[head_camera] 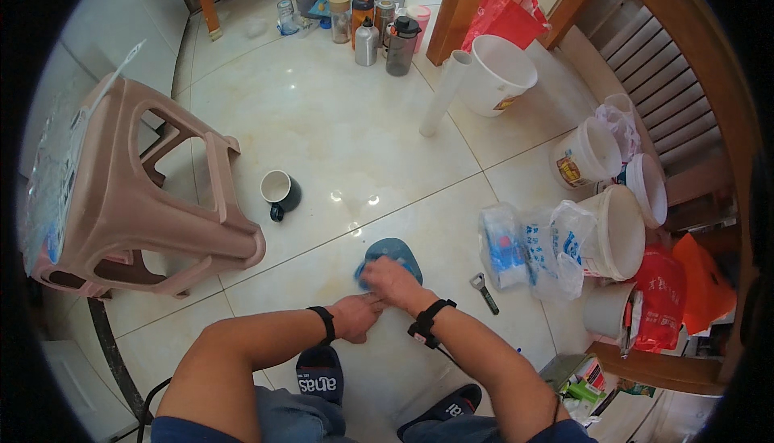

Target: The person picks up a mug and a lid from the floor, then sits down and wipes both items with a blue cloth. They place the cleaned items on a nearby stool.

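Note:
A flat blue-grey pad with rounded corners (413, 260) lies on the tiled floor in front of me. My right hand (393, 283) is over it, fingers curled onto a small blue cloth-like thing (361, 275), which is blurred and mostly covered by the hand. My left hand (357, 317) is just below, its fingertips meeting the right hand; what is under them is hidden. To the left stands a dark mug (292, 195) with a pale inside, upright, its handle towards me. A bottle opener with a dark handle (485, 293) lies on the right.
A brown plastic stool (121, 201) stands at left. Several bottles, including a silver one (366, 47), are grouped at the back. A white bucket (499, 74) stands beside a pale tube (445, 95). On the right are more tubs (611, 231) and plastic bags (559, 249).

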Motion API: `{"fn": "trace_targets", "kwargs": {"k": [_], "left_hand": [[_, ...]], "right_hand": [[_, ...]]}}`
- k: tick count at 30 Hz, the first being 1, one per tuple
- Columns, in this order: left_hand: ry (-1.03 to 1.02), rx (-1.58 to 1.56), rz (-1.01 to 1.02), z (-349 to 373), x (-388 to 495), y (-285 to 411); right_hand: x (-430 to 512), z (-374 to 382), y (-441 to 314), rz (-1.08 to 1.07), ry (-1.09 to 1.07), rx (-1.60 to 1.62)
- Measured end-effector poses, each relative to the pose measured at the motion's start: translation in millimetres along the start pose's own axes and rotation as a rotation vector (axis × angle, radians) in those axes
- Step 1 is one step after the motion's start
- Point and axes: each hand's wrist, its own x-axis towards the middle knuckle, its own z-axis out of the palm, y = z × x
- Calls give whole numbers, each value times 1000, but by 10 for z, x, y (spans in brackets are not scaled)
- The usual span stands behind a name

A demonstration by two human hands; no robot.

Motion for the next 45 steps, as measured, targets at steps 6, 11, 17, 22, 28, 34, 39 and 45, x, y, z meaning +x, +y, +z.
{"fn": "trace_targets", "kwargs": {"k": [6, 11, 17, 22, 28, 34, 39, 45], "left_hand": [[21, 130, 32, -177, -102, 105], [-20, 175, -6, -212, -115, 197], [-90, 273, -35, -269, -104, 275], [-5, 272, 46, -370, 92, 122], [508, 484, 240, -926, 473, -317], [302, 196, -167, -975, 423, -274], [454, -34, -477, -591, 30, -247], [458, 269, -26, -214, -507, -380]], "right_hand": [[34, -102, 58, 260, 361, -61], [-105, -58, -11, 289, 404, -50], [-517, -191, -75, 288, -68, 27], [-1067, -721, 55, 649, -86, -69], [-1565, -937, -7, 951, 175, 336], [-1596, -921, -182, 944, 214, 365], [-1334, -774, -181, 872, 319, 286], [-668, -177, -206, 664, 529, 157]]}}
